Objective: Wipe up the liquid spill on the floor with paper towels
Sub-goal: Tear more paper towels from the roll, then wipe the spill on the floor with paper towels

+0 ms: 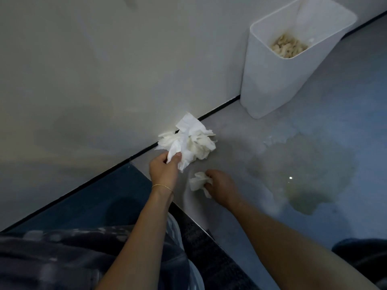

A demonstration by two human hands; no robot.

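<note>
A big bunch of crumpled white paper towels point(189, 141) hangs just above the floor by the wall's base, pinched at its lower corner by my left hand point(164, 169). My right hand point(221, 186) grips a smaller crumpled wad of paper towel point(199, 182) low over the grey floor. The yellowish liquid spill point(303, 174) spreads on the floor to the right of both hands, with a glint of light on it. Neither towel touches the puddle.
A white plastic bin point(278, 84) with soiled paper inside stands against the wall behind the spill. The light wall point(104, 80) meets the floor along a dark strip. My patterned trousers point(73, 258) and a dark blue floor area point(94, 195) fill the lower left.
</note>
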